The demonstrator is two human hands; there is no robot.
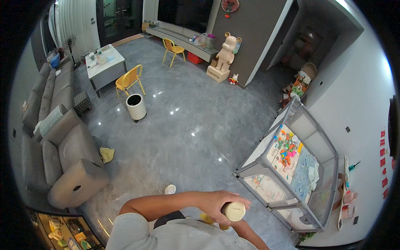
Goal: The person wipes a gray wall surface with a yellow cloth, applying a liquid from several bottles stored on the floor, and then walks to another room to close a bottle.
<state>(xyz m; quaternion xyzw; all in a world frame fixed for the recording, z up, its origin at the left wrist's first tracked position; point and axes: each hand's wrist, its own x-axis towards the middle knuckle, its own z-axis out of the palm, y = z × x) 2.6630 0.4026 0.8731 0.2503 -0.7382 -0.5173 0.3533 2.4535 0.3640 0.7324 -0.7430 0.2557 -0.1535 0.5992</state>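
Note:
My left hand (215, 203) is wrapped around a container with a pale cream lid (235, 212), held in front of my chest. The lid faces up at me and bears small writing. My right forearm (247, 232) comes up from the lower right, and its hand is mostly hidden beneath the container and my left hand. Whether my right hand grips the container cannot be seen. Something yellow (206, 218) shows just below my left wrist, partly covered. One white shoe (170, 189) appears beyond my left arm.
A grey playpen (262, 162) with colourful toy balls stands at right. To the left are a grey sofa (73, 143), a yellow cloth (107, 155) on the floor, a white bin (137, 109), yellow chairs (129, 79) and a white-topped table (104, 61). A bear figure (226, 53) stands farther back.

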